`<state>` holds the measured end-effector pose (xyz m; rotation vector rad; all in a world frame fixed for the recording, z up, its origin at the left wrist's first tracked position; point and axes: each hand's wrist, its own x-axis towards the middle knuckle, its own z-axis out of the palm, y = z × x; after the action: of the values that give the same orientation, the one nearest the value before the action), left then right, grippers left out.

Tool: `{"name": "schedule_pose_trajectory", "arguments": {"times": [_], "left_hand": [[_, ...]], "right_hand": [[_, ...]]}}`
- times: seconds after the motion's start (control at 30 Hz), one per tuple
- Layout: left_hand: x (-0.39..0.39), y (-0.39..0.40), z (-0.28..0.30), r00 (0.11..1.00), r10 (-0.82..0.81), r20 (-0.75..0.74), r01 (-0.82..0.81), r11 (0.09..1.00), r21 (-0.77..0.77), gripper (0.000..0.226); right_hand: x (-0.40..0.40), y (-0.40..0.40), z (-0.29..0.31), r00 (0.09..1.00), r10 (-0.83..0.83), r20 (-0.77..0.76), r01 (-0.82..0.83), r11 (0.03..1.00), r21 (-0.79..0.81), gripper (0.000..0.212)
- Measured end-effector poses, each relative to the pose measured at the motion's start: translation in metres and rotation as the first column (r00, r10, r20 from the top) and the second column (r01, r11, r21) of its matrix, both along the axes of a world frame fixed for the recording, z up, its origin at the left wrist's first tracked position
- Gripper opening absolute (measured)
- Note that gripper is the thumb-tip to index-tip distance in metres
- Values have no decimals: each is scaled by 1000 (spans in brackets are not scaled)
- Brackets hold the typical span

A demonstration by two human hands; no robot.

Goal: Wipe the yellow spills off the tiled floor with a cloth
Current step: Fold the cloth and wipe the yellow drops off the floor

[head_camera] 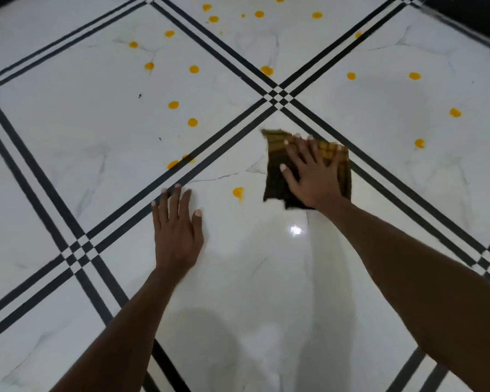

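Bracing my left hand (177,222) flat and open on the tiled floor (68,137), I judge the wiping barely begun. One yellow spill (238,192) lies between my hands, so my next stroke should sweep left over it. My right hand (311,171) presses open-palmed on the single cloth (275,185). I count some twenty spills, mostly farther ahead.

White marble-look tiled floor (255,278) w/ black stripes: smooth, glossy, mirrors a light. Dark checked woven cloth (275,176): matt, soft. Round yellow spills (238,192): wet, shiny.
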<state>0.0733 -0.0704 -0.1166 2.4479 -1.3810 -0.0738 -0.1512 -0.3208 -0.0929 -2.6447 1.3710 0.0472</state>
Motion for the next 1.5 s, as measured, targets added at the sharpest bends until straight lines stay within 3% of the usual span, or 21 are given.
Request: {"name": "schedule_pose_trajectory", "arguments": {"times": [0.07,0.17,0.23,0.33,0.43,0.53,0.6,0.67,0.73,0.8,0.87,0.93,1.0,1.07,1.17,1.3,1.33,1.4,1.5], "left_hand": [[7,-5,-5,999,28,42,-29,999,28,61],[8,-7,-11,998,35,51,-38,998,58,62],[5,-6,-8,998,35,47,-37,998,53,61],[7,-8,-2,999,49,25,-50,997,64,60],[4,-7,-1,999,55,2,-55,996,70,59],[5,-7,-3,998,55,-2,-55,997,60,59],[7,-7,-6,998,59,9,-60,997,49,59],[7,-7,-5,999,48,9,-49,998,39,58],[4,-7,-4,997,76,-24,-76,997,-11,56],[4,-6,-4,979,194,-60,-197,979,-43,56],[9,0,-4,948,313,-51,-314,949,-4,58],[19,10,-5,958,287,-20,-286,956,62,61],[28,19,-5,980,201,7,-201,975,97,60],[35,22,-6,983,179,33,-181,979,94,60],[36,17,-5,978,205,39,-207,976,72,58],[36,19,-4,978,208,25,-210,975,71,58],[35,19,-4,978,207,14,-208,975,76,58],[34,19,-5,978,209,8,-209,974,86,59],[36,20,-7,978,208,11,-208,973,97,60]], "right_hand": [[53,-7,0,999,-23,42,21,999,33,67],[90,49,-5,961,268,72,-270,963,10,64],[62,97,-6,890,450,68,-451,892,4,62],[-14,105,1,831,556,11,-556,831,14,65],[-40,40,3,948,317,-18,-318,948,-25,66],[28,-8,5,998,-5,57,5,1000,10,69],[91,2,1,997,41,72,-43,999,32,70],[125,41,-3,967,236,92,-237,972,4,68],[116,80,-6,902,423,85,-421,906,-39,63],[76,94,-5,866,498,53,-496,867,-45,63],[42,75,-2,895,447,16,-446,894,-32,63],[46,42,0,942,334,21,-333,942,-45,63],[92,22,1,967,247,62,-245,969,-38,63],[157,25,0,962,255,103,-256,967,4,66],[206,64,-1,890,446,95,-447,894,-10,66],[130,92,-4,717,696,23,-695,718,-40,58],[108,79,-4,724,690,3,-689,724,-36,59],[97,39,-7,829,560,-9,-559,826,-70,60],[161,17,1,954,292,67,-289,956,-58,62]]}}
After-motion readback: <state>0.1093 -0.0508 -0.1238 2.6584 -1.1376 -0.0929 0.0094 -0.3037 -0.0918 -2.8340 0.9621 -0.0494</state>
